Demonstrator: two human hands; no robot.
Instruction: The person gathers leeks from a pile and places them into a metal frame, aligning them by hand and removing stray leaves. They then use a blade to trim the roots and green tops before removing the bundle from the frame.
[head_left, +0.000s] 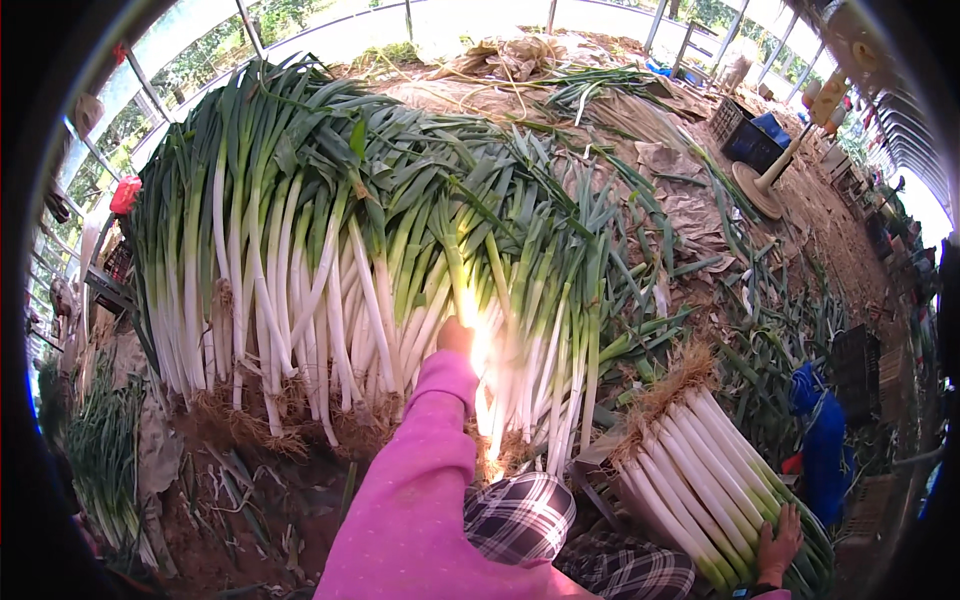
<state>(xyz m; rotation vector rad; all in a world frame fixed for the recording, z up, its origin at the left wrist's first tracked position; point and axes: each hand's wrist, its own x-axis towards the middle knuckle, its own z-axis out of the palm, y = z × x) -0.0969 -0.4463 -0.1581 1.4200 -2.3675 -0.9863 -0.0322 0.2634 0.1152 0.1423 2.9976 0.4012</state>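
Observation:
A wide pile of leeks (340,290) lies before me, green leaves to the far side and white shanks with hairy roots toward me. My left hand (457,336), at the end of a pink sleeve, reaches into the middle of the pile and touches the white shanks. Bright glare beside it and the wrist hide its fingers. At the lower right, a bundle of leeks (695,470) lies slanted beside my knee, roots pointing away from me. My right hand (780,545) rests on the green part of this bundle, fingers stretched out and slightly apart.
Loose leaves and leeks (770,310) litter the ground at right. A dark crate (750,135) and a round-based stand (757,190) are at the far right; a blue bag (822,430) lies beyond the bundle. More green leeks (100,450) lie at far left. My plaid-covered knees (520,515) are close.

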